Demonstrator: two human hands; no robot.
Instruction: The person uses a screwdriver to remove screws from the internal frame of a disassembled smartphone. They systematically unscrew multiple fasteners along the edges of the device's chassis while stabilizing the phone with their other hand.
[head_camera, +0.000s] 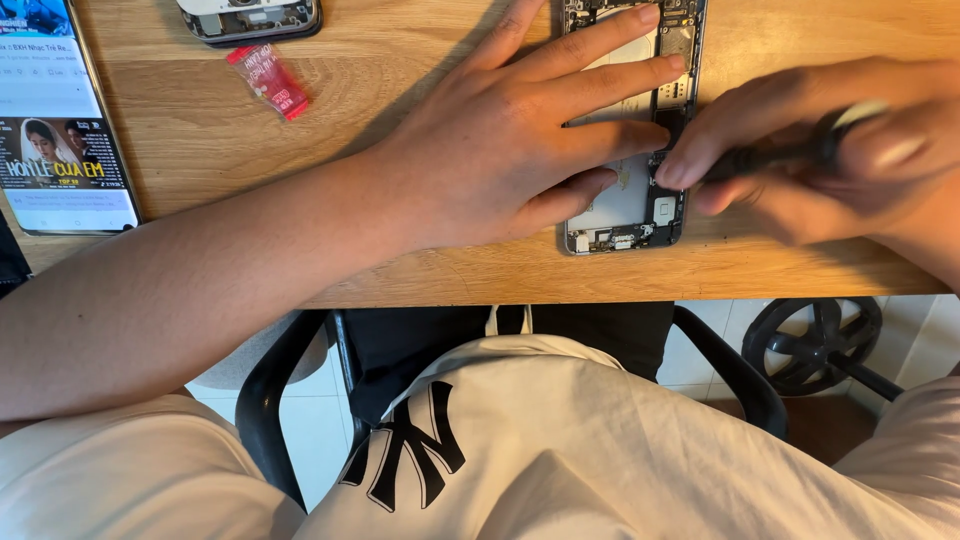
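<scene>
An opened phone (640, 205) lies on the wooden table (200, 130), its back off and its inner parts showing. My left hand (510, 140) lies flat across it, fingers spread and pressing it down. My right hand (840, 150) grips a dark-handled screwdriver (775, 157), blurred with motion. Its tip meets the phone's right side near my fingertips.
A tablet (60, 120) with a lit screen lies at the table's left edge. A small red packet (268, 82) sits near a second dismantled phone (250, 18) at the top. Below the table edge are my lap, black chair arms (270, 390) and a chair wheel base (815, 340).
</scene>
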